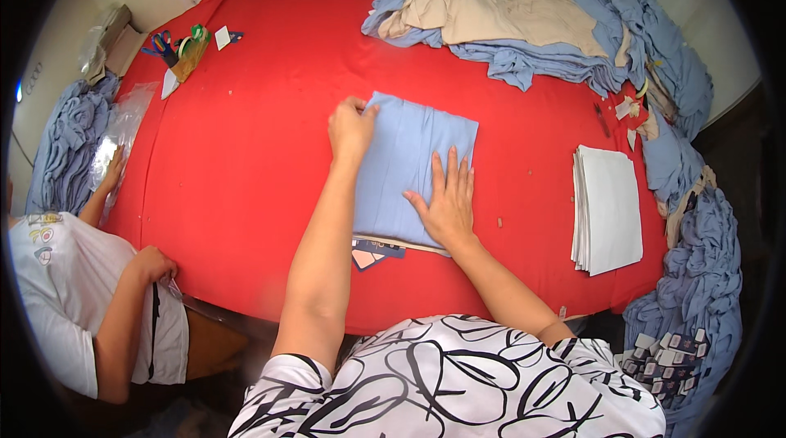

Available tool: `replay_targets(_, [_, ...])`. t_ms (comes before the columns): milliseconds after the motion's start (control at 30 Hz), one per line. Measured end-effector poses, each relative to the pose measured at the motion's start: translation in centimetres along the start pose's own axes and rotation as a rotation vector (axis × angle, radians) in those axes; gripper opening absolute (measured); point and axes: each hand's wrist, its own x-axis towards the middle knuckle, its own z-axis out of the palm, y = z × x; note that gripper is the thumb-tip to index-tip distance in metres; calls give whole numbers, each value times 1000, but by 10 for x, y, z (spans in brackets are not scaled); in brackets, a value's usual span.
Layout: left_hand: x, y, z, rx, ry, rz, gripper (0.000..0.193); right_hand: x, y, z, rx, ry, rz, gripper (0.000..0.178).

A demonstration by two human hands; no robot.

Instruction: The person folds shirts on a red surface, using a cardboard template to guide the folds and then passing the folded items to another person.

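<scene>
A folded light-blue garment (405,155) lies in the middle of the red table (262,119). My left hand (350,128) grips its far left corner, fingers closed on the cloth. My right hand (446,202) lies flat on the garment's near right part, fingers spread and pressing it down. A dark tag and a pale card (372,253) stick out from under the garment's near edge.
A heap of blue and beige garments (524,20) lies at the far right. A stack of white sheets (607,207) sits at the right. More blue garments hang off the right edge. Scissors and tags (176,47) lie far left. Another person (90,291) handles clear plastic bags at the left.
</scene>
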Motion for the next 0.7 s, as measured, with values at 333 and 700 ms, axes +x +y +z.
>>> replay_targets(333, [4,-22,19,-264,-163,-56,44,-1,0,-1,13,60,-72,82])
replay_targets(700, [-143,-81,-52,511,-93,150,42,-100,41,-51,168,-127,-372,42])
